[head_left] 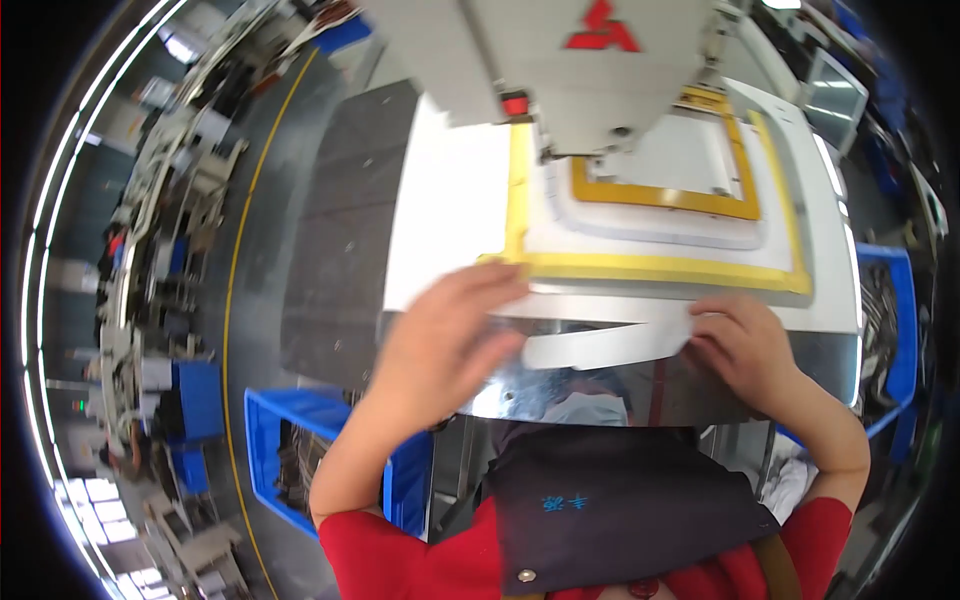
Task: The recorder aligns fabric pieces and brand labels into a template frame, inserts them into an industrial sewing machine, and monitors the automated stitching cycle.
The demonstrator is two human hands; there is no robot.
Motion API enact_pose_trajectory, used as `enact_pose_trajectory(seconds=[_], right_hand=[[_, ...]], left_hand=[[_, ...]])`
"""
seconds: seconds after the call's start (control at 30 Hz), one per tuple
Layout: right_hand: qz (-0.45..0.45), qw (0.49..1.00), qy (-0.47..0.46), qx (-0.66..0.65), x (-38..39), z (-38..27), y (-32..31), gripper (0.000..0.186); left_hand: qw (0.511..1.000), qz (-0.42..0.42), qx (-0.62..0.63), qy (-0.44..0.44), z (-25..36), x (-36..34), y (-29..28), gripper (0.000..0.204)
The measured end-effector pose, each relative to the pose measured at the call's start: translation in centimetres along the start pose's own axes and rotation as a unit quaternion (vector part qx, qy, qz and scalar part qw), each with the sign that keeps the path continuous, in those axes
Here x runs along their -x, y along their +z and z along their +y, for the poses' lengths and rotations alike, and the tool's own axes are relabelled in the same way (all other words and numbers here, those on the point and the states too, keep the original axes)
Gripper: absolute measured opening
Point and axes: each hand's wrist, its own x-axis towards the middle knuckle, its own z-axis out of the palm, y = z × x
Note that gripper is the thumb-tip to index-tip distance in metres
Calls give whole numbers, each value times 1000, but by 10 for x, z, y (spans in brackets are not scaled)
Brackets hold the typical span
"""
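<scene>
A narrow white strip (605, 347) stretches between my hands above the shiny metal front of the machine table. Its right end is pinched in the fingers of my right hand (740, 345). My left hand (440, 340), somewhat blurred, has its thumb apart from its fingers. The thumb tip is close to the strip's left end; whether they touch I cannot tell. The left fingertips are at the near left corner of a flat white template (650, 250) edged with yellow tape. An orange-yellow clamp frame (665, 200) lies on the template, under the sewing machine head (600, 80).
Blue bins (265, 440) stand at the left below the table, and another blue bin (905, 330) with dark pieces is at the right. A dark side board (345, 240) adjoins the white tabletop (445, 200). A dark apron (620, 510) hangs before me.
</scene>
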Motion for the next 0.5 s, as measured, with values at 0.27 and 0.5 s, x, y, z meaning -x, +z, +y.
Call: enact_pose_trajectory(seconds=[0.27, 0.5], right_hand=[[-7, 998, -60, 12, 11, 0, -19, 21], [-42, 995, 69, -64, -9, 14, -24, 34]], left_hand=[[922, -331, 193, -57, 21, -63, 69, 43], [952, -235, 112, -163, 5, -51, 60, 26]])
